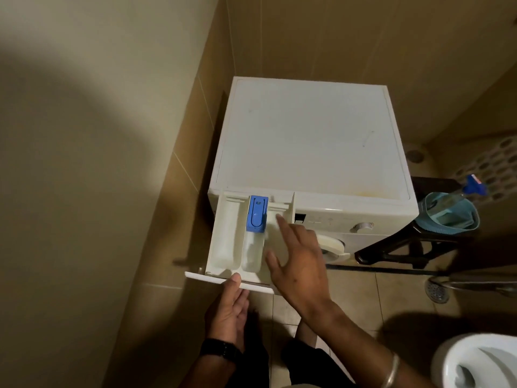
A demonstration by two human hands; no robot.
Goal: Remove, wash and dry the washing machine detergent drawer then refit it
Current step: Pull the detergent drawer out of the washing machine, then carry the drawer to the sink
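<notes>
While the drawer [237,242] hangs far out of the washing machine [307,141], its length running away from the person, the left hand [228,312] grips its front lip, thumb on top; the right hand [296,256], fingers spread, hovers nearest the blue catch [256,213], just left of its forefinger

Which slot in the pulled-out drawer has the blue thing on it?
The middle compartment of the detergent drawer carries the blue cap at its back end. The left compartment is plain white, and the right hand covers the right one.
</notes>
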